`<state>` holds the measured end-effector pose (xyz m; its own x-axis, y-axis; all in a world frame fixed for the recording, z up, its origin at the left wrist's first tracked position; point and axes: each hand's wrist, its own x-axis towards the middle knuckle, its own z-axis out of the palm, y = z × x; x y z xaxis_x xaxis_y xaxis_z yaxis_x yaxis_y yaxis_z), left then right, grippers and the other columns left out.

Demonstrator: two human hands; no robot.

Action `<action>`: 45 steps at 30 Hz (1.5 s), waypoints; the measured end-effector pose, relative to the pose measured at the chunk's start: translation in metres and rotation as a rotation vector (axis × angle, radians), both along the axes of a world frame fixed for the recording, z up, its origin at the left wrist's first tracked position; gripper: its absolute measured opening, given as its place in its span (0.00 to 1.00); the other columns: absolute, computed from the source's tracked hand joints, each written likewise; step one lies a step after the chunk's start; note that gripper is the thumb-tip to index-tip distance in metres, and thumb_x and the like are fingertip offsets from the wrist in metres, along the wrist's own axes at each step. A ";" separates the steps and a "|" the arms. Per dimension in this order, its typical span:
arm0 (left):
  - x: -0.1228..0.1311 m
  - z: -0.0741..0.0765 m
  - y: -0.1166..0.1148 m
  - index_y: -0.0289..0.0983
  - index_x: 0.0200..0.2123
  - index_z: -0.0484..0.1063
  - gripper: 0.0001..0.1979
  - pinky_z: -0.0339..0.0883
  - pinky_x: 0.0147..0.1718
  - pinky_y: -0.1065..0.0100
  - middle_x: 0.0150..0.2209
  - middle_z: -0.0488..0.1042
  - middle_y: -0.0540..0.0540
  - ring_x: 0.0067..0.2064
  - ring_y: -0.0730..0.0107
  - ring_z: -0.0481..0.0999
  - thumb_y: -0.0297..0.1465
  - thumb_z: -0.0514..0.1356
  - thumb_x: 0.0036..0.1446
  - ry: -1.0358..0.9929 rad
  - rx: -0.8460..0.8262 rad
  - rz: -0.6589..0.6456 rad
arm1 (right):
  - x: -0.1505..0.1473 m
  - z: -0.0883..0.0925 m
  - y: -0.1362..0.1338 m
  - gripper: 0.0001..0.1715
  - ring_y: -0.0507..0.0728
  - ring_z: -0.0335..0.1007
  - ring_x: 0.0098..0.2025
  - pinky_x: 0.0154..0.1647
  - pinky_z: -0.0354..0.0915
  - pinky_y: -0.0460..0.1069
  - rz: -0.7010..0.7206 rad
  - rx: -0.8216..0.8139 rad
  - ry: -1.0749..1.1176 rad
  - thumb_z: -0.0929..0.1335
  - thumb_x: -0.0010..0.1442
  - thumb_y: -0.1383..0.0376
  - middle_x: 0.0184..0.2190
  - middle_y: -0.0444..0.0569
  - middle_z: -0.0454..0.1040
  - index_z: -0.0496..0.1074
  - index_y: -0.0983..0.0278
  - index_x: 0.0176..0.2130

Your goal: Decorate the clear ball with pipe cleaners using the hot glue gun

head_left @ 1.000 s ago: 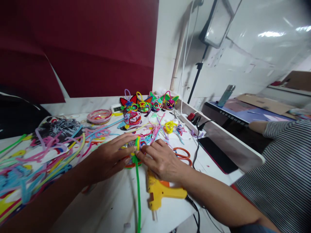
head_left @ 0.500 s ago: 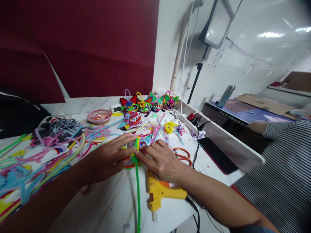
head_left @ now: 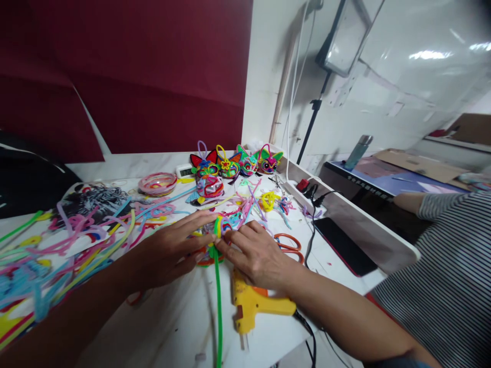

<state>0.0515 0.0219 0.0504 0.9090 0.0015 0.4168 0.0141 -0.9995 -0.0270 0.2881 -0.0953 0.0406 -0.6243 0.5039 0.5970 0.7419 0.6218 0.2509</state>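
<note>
Both my hands meet at a small colourful pipe-cleaner piece low over the white table, much of it hidden by my fingers. My left hand grips its left side with thumb and fingers. From the right, my right hand has its thumb and fingertips pinched on a green pipe cleaner, which lies along the front of the piece and hangs down toward the table's near edge. Just below my right hand lies a yellow hot glue gun. Orange-handled scissors rest beyond my right wrist.
Loose pipe cleaners cover the left side. Finished animal-faced ornaments stand at the back near a coiled pink ring. A power strip and a black phone lie right, beside a raised board. A person in a striped top is at right.
My hands hold nearly the same pose on the piece and the green pipe cleaner. The whole view has shifted very slightly.
</note>
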 end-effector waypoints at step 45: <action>0.006 0.007 -0.011 0.38 0.53 0.64 0.18 0.61 0.61 0.43 0.64 0.61 0.30 0.67 0.49 0.59 0.23 0.53 0.60 -0.013 -0.006 0.040 | 0.002 -0.004 -0.005 0.14 0.55 0.59 0.30 0.35 0.55 0.52 0.049 -0.015 0.177 0.59 0.69 0.74 0.26 0.48 0.68 0.68 0.67 0.34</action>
<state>0.0573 0.0108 0.0577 0.9027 0.0404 0.4284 0.0545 -0.9983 -0.0208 0.2906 -0.0998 0.0367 -0.5339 0.4855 0.6923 0.7426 0.6607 0.1093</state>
